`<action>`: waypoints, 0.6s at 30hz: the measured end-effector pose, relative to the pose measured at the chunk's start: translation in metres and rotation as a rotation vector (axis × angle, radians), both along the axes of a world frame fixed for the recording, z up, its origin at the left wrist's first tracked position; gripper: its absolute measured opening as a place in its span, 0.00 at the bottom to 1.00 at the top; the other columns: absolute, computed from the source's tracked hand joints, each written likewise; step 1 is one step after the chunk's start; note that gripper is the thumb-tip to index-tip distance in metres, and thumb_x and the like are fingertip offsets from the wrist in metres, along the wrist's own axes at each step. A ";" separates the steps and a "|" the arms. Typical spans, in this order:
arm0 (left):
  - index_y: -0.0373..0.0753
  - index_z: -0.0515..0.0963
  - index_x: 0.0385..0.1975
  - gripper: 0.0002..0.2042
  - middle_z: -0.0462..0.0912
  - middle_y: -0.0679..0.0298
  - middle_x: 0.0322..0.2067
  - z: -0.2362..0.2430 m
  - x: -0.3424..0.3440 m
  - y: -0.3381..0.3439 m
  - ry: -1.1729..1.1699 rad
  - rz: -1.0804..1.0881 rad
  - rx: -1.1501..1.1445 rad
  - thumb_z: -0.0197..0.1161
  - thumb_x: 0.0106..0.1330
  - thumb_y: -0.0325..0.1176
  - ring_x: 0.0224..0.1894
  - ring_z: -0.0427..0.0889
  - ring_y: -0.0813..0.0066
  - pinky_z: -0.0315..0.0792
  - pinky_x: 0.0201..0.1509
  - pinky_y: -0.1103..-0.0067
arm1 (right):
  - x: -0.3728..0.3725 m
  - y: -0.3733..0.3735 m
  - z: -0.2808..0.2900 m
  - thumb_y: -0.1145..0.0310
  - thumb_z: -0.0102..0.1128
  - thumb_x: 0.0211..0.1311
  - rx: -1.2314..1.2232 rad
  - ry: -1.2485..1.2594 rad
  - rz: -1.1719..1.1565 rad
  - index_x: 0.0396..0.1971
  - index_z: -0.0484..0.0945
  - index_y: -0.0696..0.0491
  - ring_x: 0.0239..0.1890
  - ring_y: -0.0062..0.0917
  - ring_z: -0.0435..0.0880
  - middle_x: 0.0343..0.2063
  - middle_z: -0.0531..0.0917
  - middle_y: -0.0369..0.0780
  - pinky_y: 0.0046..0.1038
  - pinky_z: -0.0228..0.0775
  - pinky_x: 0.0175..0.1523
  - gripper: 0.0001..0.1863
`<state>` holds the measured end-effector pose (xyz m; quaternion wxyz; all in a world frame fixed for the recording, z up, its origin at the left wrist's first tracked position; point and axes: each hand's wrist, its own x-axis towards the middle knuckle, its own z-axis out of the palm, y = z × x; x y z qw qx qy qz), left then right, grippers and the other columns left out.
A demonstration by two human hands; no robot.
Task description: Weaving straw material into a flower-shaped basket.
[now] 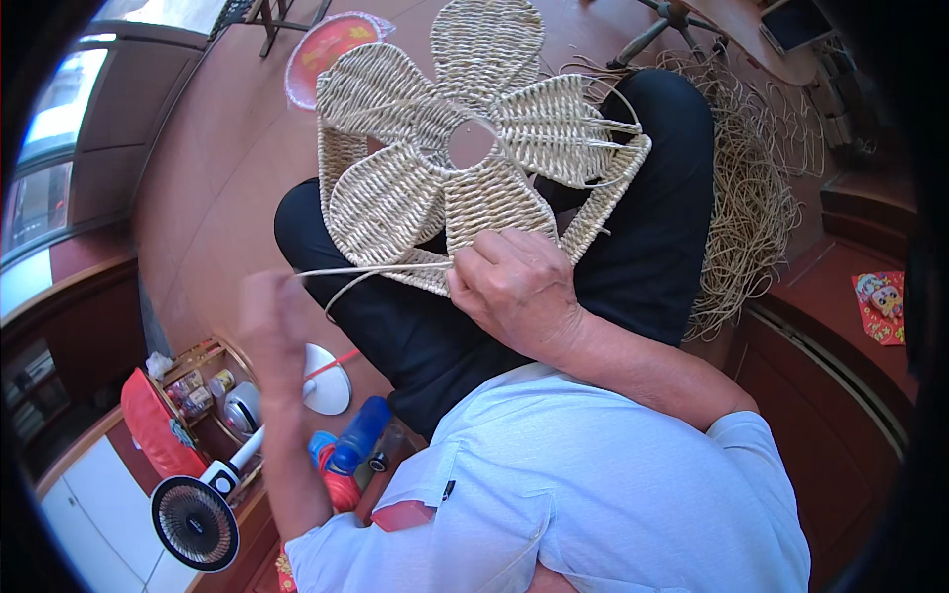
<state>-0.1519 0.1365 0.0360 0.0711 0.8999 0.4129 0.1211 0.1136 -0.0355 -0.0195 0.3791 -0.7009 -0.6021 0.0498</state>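
A flower-shaped piece woven from pale straw cord (381,203), with a round central hole, rests over my lap on a straight-edged woven part (341,153). My right hand (509,282) is closed on the near edge of the lowest petal, fingers curled, partly hiding it. My left hand (272,321), blurred, is closed out to the left on a pale strand (366,268) that stretches taut to my right hand. A loose loop of cord hangs below that strand, and other loose cords cross the right-hand petal.
A heap of cord (751,227) lies beside my right knee. A red round object in clear wrap (331,54) is on the floor ahead, near chair legs. At my left are a fan (195,522), a basket of small items (198,390) and a blue bottle (358,435).
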 end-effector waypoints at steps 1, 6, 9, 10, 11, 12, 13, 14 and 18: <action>0.33 0.81 0.46 0.06 0.82 0.49 0.41 0.006 -0.036 0.024 0.004 0.124 0.021 0.61 0.80 0.28 0.46 0.84 0.48 0.77 0.54 0.61 | 0.001 -0.001 0.000 0.65 0.74 0.61 0.002 -0.002 -0.014 0.25 0.77 0.49 0.31 0.32 0.84 0.26 0.77 0.36 0.38 0.75 0.37 0.12; 0.34 0.82 0.48 0.12 0.87 0.43 0.53 0.089 -0.297 0.152 0.405 0.737 0.353 0.60 0.80 0.36 0.57 0.86 0.42 0.77 0.60 0.55 | 0.001 -0.001 0.000 0.66 0.73 0.61 0.013 0.016 0.034 0.26 0.78 0.49 0.31 0.32 0.84 0.26 0.76 0.36 0.39 0.74 0.37 0.11; 0.33 0.84 0.55 0.17 0.89 0.44 0.57 0.142 -0.401 0.168 0.682 1.291 0.371 0.64 0.77 0.40 0.60 0.86 0.40 0.78 0.65 0.55 | -0.001 0.001 -0.003 0.66 0.73 0.61 0.017 0.011 0.044 0.26 0.78 0.49 0.31 0.32 0.83 0.26 0.76 0.36 0.38 0.74 0.38 0.10; 0.33 0.84 0.55 0.17 0.89 0.44 0.57 0.163 -0.424 0.175 0.698 1.312 0.384 0.64 0.77 0.40 0.60 0.86 0.40 0.78 0.65 0.55 | -0.001 0.001 -0.002 0.66 0.73 0.61 0.026 0.030 0.065 0.26 0.78 0.49 0.31 0.32 0.83 0.26 0.76 0.36 0.38 0.74 0.38 0.10; 0.34 0.84 0.58 0.18 0.89 0.44 0.58 0.189 -0.446 0.177 0.605 1.024 0.514 0.64 0.78 0.40 0.60 0.87 0.40 0.78 0.65 0.55 | -0.001 0.002 0.000 0.66 0.73 0.61 0.051 0.052 0.075 0.26 0.78 0.49 0.31 0.32 0.83 0.26 0.76 0.36 0.39 0.74 0.38 0.10; 0.34 0.84 0.62 0.20 0.89 0.43 0.59 0.203 -0.456 0.175 0.509 0.722 0.615 0.64 0.79 0.41 0.59 0.88 0.39 0.79 0.66 0.54 | 0.000 0.003 0.000 0.66 0.73 0.61 0.068 0.066 0.078 0.26 0.78 0.49 0.31 0.32 0.83 0.26 0.76 0.36 0.39 0.74 0.38 0.11; 0.35 0.83 0.65 0.21 0.90 0.48 0.59 0.139 -0.343 0.194 0.285 0.607 0.339 0.64 0.82 0.43 0.54 0.91 0.50 0.83 0.60 0.61 | 0.001 0.000 -0.003 0.66 0.73 0.61 0.010 0.015 0.041 0.26 0.78 0.49 0.31 0.32 0.83 0.26 0.76 0.36 0.39 0.74 0.38 0.11; 0.39 0.85 0.64 0.17 0.90 0.54 0.57 0.112 -0.219 0.156 -0.201 0.533 -0.094 0.66 0.83 0.38 0.53 0.90 0.69 0.84 0.56 0.71 | 0.004 -0.002 -0.005 0.66 0.73 0.60 -0.012 -0.003 0.006 0.26 0.78 0.49 0.31 0.32 0.83 0.26 0.76 0.36 0.39 0.73 0.37 0.10; 0.35 0.81 0.68 0.17 0.87 0.61 0.51 0.042 0.058 -0.066 -0.435 0.147 -0.677 0.58 0.84 0.27 0.47 0.88 0.77 0.85 0.52 0.77 | -0.001 0.004 -0.005 0.67 0.73 0.60 0.018 -0.004 0.029 0.25 0.76 0.49 0.30 0.33 0.82 0.25 0.75 0.37 0.39 0.72 0.36 0.11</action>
